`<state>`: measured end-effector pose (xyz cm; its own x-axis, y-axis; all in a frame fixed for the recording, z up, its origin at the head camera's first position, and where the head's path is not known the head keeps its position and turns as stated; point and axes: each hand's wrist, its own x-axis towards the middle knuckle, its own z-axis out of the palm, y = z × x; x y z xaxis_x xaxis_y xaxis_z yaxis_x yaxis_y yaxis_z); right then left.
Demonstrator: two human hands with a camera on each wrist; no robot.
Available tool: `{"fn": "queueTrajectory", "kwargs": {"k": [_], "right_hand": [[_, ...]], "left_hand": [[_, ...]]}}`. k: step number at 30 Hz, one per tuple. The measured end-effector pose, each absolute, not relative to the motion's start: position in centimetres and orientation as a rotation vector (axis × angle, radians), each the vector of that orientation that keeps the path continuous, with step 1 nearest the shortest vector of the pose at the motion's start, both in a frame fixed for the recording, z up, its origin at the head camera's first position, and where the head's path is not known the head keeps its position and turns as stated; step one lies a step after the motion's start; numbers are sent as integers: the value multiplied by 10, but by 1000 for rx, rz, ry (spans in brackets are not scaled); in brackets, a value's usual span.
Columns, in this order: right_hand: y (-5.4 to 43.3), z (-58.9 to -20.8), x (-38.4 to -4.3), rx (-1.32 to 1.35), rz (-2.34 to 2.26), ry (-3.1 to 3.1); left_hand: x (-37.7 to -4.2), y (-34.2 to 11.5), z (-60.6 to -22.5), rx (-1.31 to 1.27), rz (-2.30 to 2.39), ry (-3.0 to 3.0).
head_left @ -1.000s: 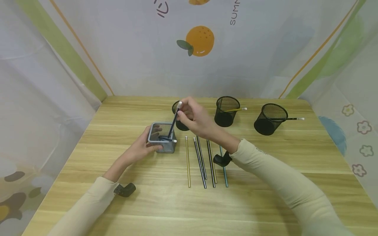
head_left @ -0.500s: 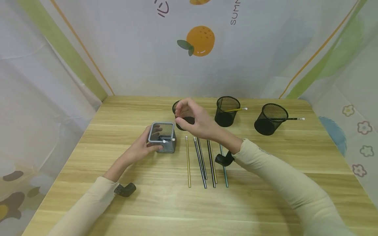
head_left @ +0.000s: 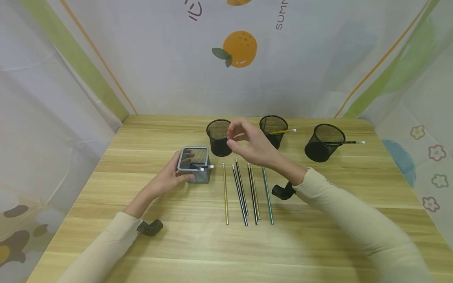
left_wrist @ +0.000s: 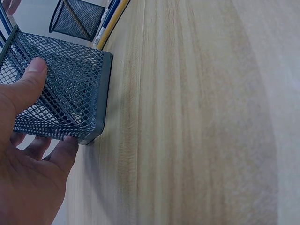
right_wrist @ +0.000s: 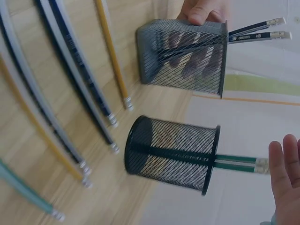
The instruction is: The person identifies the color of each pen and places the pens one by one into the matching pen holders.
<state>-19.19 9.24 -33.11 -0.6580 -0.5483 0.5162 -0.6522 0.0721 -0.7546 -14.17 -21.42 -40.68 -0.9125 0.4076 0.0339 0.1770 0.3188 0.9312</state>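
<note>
At the left, the person's left hand (head_left: 173,175) grips a square silver-grey metal mesh holder (head_left: 198,178), thumb on its near wall, steadying it upright on the pale wood-grain counter (head_left: 177,243). Two dark blue pencils with white erasers (right_wrist: 258,36) stand inside, leaning on its rim. Just behind and to the right is a round black metal mesh cup (head_left: 220,148) with two green pencils (right_wrist: 236,159).

In front of that cup lie the loose pencils: a yellow one (head_left: 225,194), three dark ones (head_left: 239,194), blue or black hard to tell, a second yellow one (head_left: 256,192) touching or nearly touching a dark one, and a blue-green one (head_left: 267,196). Above them hovers the right hand (head_left: 253,145), its fingers loosely curved, thumb apart from the fingertips, nothing between them.

Farther right, a second round black mesh cup holds a yellow pencil (head_left: 283,132); a third, at the far right, holds a black one (head_left: 348,142).

The step in hand looks like sorting pencils by colour, between one placement and another pick. The next move probably calls for lowering the right hand, pinching a loose pencil and matching it to its holder.
</note>
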Motion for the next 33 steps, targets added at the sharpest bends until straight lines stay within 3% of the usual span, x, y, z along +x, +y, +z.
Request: {"fn": "queueTrajectory", "kwargs": {"k": [33], "right_hand": [[160, -356, -186, 994, 1537, -2527]], "left_hand": [[-142, -214, -407, 531, 1629, 2389]]}}
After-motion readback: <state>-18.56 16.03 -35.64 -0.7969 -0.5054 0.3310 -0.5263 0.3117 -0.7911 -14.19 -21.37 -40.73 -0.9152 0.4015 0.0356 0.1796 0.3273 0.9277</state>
